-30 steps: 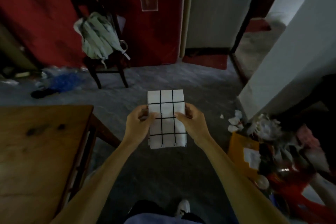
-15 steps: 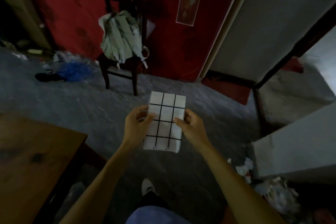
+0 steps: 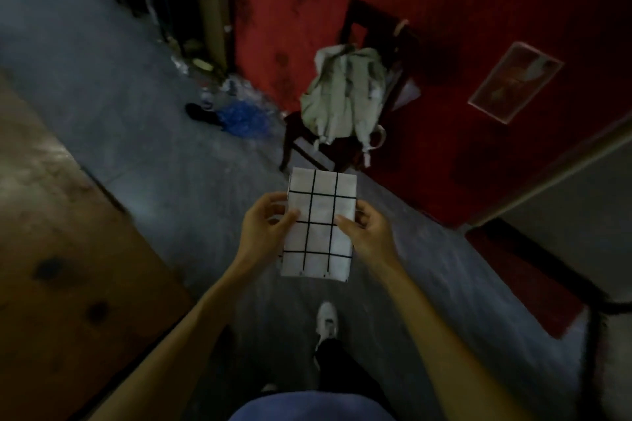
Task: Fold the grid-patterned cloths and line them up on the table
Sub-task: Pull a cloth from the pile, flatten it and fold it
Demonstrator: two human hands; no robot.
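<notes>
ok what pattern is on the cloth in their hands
White with a black grid of squares, on the folded cloth; seen in the head view.

**Folded cloth held above the floor**

Both hands hold a folded grid-patterned cloth (image 3: 318, 225): the left hand (image 3: 263, 227) pinches its left edge, the right hand (image 3: 367, 232) its right edge. The wooden tabletop (image 3: 68, 249) lies left of the cloth, a chair (image 3: 359, 133) with a backpack (image 3: 345, 96) beyond it.

My view is dim and grainy, softly blurred, with wide-angle bending at the edges; the white cloth (image 3: 319, 224) seems brightest, corners nearly black.
</notes>
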